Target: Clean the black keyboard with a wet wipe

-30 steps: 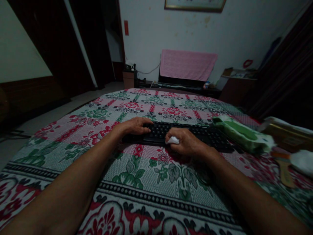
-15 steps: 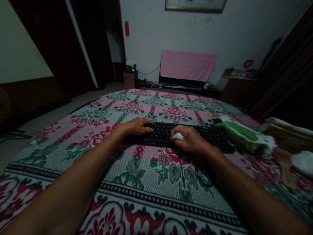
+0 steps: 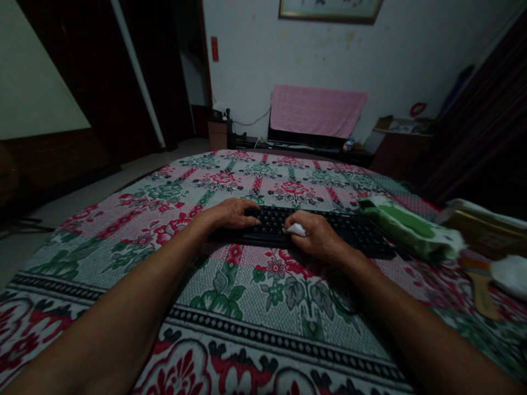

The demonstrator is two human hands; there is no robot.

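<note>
A black keyboard [image 3: 272, 220] lies crosswise on the flower-patterned cloth [image 3: 255, 280]. Its left end is under my left hand [image 3: 233, 214], with the thumb and fingertips curled onto the keys and end of the board. Over the middle keys my right hand [image 3: 315, 233] is closed around a small white wad of tissue or wipe [image 3: 296, 229]. The wad pokes out between thumb and fingers close to the keys; whether it touches them is hard to tell in the dim light. My right hand covers part of the keyboard.
To the right lie a green-and-white wipes pack [image 3: 411, 225], a wooden-handled brush [image 3: 481, 291], a crumpled white piece [image 3: 510, 274] and a gold-brown box [image 3: 489, 227]. A thin dark cable [image 3: 343, 304] runs near my right forearm. A pink towel [image 3: 319, 109] hangs by the far wall.
My right hand with the white wad has shifted slightly left over the keys. My left hand stays at the keyboard's left end, and the keyboard has hardly moved.
</note>
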